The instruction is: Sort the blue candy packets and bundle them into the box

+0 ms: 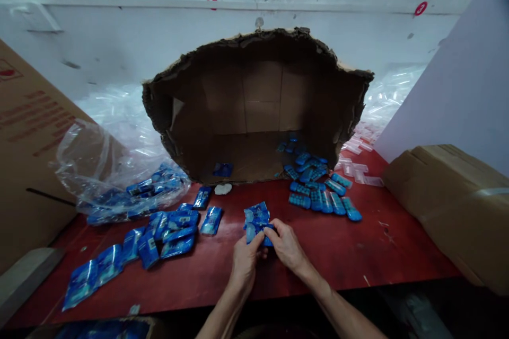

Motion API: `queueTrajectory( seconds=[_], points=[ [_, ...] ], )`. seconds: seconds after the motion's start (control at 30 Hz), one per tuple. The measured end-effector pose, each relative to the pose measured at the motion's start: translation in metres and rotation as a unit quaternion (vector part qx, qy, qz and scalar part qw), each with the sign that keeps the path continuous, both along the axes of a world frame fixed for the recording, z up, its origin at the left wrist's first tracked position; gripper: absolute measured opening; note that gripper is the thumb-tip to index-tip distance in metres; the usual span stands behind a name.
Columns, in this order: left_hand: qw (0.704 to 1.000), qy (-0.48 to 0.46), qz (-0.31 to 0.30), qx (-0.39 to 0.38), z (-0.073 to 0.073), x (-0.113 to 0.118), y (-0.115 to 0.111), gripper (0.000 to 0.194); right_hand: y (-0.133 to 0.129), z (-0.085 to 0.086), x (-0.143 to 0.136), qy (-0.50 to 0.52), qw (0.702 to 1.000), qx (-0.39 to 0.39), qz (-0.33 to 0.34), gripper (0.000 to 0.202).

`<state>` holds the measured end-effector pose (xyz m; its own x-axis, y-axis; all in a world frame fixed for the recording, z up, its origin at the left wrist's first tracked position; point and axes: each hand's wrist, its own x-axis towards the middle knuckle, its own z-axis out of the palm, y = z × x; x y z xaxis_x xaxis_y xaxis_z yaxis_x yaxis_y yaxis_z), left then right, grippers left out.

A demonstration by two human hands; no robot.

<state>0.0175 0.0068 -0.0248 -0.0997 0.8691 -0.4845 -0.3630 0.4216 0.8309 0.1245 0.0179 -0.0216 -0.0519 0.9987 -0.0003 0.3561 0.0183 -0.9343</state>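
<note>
Between my two hands, near the front of the red table, is a blue printed packet (257, 213). My left hand (245, 256) grips its lower left part, thumb on top. My right hand (287, 243) pinches the right side with thumb and fingers. The packet looks folded or doubled across the middle; whether it is one piece or two I cannot tell. Just left of my hands lies a single blue packet (211, 221), and beyond it a loose heap of blue packets (177, 230). To the right are several small blue-and-teal cases (316, 200), some in a row.
A torn-edged cardboard box (254, 111) opens toward me at the back. A clear plastic bag (99, 169) of blue packets stands left. Cartons flank both sides, the right one (453, 206) taped. Clear pink plastic pieces (360, 169) lie behind the cases. The table (338, 259) ends near my forearms.
</note>
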Motion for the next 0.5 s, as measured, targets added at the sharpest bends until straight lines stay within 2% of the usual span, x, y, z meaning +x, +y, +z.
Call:
queueTrajectory(
  seconds=[0.13,0.33,0.5],
  points=[
    [0.999,-0.039,-0.007,-0.003,0.001,0.008,0.002,0.026,-0.004,0.002,0.000,-0.025,1.000,0.006,-0.016,0.018],
    [1.000,-0.028,-0.002,-0.013,0.003,0.016,0.004,0.027,-0.006,0.002,0.001,-0.066,0.998,0.010,-0.014,0.022],
    [0.995,-0.051,-0.085,-0.026,0.008,0.003,0.004,0.030,-0.003,0.010,0.009,-0.086,0.996,0.022,0.031,0.025]
  ],
)
